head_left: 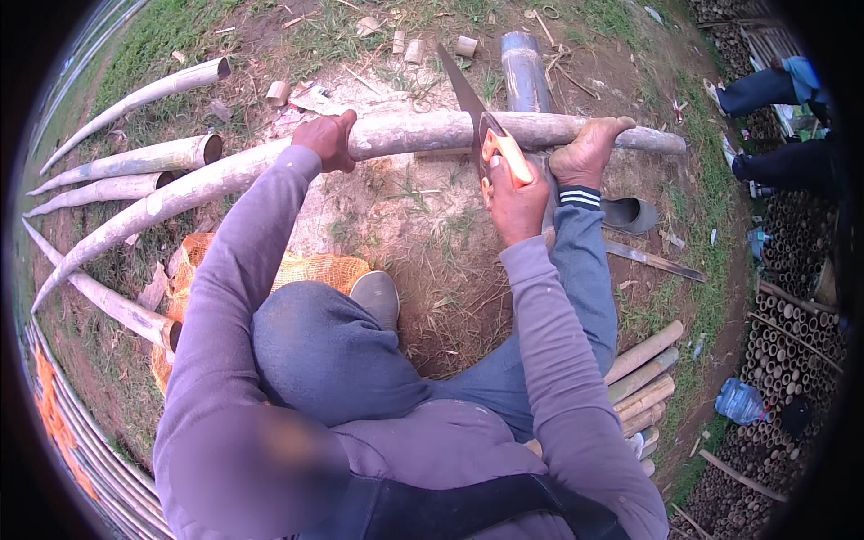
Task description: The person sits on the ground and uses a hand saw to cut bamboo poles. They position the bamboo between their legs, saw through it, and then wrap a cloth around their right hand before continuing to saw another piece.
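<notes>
Two bare hands were busy over one long, curved bamboo pole [405, 137] in the head view, and I could see how it lay crosswise in front of the seated person, its far left end sweeping down toward the edge. The left hand [326, 142] was wrapped round the pole left of its middle, thumb toward the right. The right hand [519, 200] had its fingers closed about the orange handle of a saw [462, 85], whose blade crossed the pole and pointed up past it; I couldn't tell whether the teeth had bitten in. Just right of the saw, a bare foot [580, 160] pressed on the pole. A thick grey bamboo piece [524, 67] reached away from the pole's far side.

Near that foot I saw an empty dark shoe [630, 216] and a long flat blade [655, 259] on the ground. An orange net sack [315, 268] lay beside the shod foot [375, 299], and cut bamboo lengths [646, 369] were gathered by the right leg.
</notes>
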`<state>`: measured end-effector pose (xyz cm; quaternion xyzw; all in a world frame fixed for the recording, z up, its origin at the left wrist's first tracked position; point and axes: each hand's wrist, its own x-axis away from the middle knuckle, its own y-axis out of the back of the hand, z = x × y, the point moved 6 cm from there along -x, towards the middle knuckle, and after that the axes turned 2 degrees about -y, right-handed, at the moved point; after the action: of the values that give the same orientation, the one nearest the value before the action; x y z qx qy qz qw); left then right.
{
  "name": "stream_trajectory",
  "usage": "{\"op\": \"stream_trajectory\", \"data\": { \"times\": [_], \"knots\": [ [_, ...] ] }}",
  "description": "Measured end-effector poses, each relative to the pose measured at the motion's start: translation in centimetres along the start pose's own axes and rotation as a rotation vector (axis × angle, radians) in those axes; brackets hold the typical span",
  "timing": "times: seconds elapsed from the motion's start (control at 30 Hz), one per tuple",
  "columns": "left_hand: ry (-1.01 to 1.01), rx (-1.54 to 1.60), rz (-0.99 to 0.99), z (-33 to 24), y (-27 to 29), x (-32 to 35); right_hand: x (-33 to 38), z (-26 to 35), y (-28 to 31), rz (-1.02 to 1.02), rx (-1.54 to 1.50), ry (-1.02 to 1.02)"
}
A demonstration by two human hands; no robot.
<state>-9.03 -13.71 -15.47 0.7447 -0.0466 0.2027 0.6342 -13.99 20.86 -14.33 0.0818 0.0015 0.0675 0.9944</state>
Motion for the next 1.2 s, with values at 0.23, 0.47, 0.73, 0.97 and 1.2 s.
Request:
{"op": "stream_trajectory", "data": {
  "times": [0.23, 0.47, 0.73, 0.97, 1.2],
  "knots": [
    [-0.033, 0.054, 0.030, 0.1, -0.9, -0.4, 18.5, 2.5, 9.7, -0.023, -0.004, -0.067],
    [-0.041, 0.007, 0.013, -1.3, 0.5, -0.5, -0.4, -0.6, 1.2, -0.061, 0.088, 0.126],
    [-0.028, 0.043, 0.011, -0.5, -0.3, -0.7, 18.9, 1.8, 9.7, -0.053, 0.005, -0.061],
    [-0.024, 0.019, 0.014, -0.8, 0.6, -0.3, 1.2, 0.8, 1.0, 0.004, -0.022, -0.020],
    [0.023, 0.061, 0.024, 1.8, -0.4, 0.8, 13.8, 0.8, 6.7, 0.041, -0.083, -0.135]
  ]
}}
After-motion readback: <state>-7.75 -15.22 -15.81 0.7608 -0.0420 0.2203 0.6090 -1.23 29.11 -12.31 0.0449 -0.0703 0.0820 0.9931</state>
